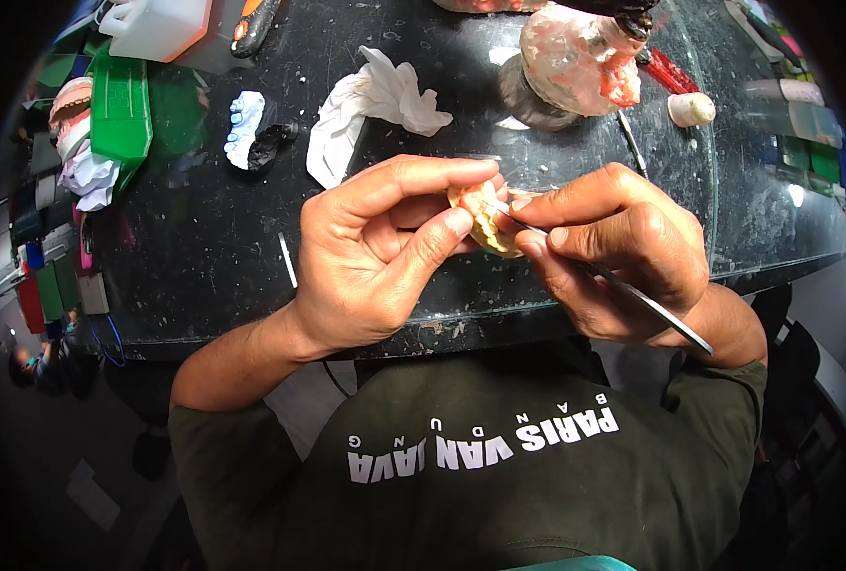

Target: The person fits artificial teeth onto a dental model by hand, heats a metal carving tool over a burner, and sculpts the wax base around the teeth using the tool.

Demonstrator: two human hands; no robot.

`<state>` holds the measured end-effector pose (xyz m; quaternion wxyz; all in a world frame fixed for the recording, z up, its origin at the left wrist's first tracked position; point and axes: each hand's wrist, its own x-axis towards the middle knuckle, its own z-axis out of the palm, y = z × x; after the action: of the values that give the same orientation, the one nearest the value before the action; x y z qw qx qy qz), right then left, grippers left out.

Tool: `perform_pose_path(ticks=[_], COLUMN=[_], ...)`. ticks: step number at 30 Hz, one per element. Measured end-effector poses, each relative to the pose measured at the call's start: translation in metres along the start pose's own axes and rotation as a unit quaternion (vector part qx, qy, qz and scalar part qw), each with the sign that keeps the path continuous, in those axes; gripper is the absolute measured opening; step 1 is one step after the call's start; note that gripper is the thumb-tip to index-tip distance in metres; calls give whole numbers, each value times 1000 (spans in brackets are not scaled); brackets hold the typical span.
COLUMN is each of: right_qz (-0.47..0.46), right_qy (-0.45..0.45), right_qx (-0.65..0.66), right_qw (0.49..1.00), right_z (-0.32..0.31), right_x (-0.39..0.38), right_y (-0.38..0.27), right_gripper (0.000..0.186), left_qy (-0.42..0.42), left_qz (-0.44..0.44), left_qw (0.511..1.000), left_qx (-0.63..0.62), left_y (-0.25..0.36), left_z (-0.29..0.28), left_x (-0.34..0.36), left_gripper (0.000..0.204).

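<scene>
A small yellowish dental cast point(488, 228) with pink wax and pale teeth is held up over the near edge of the table. The thumb and fingers of my left hand point(371, 243) pinch it from the left. My right hand point(623, 247) grips a slim metal carving tool point(644, 300) like a pen. Its tip meets the cast, or comes very close to it, near the teeth; the exact contact is too small to tell. My fingers cover much of the cast.
A crumpled white tissue point(375, 100) lies beyond my left hand, beside a light-blue tooth cast point(244, 128). At the left stands a green box point(121, 105). Back right are a wax-smeared glass vessel point(575, 62), a whitish cylinder point(691, 109) and a thin metal tool point(632, 143).
</scene>
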<state>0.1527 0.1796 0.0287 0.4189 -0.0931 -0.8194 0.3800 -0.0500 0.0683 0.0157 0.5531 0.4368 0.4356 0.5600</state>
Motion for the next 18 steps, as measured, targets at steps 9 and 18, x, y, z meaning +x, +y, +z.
perform_pose_path(ticks=[9, 18], right_qz=[3, -20], right_qy=[-9, -5], right_qx=[-14, -9], right_qw=[1000, 1000], right_z=[-2, 0], right_x=[0, 1], right_y=[-2, 1], right_gripper=[22, 22], left_qy=[-5, -4], left_qz=[-4, -4], left_qw=[1000, 1000], left_qx=[-19, -11], left_y=[0, 2], left_z=[1, 0], left_x=[0, 0], left_gripper=[33, 34])
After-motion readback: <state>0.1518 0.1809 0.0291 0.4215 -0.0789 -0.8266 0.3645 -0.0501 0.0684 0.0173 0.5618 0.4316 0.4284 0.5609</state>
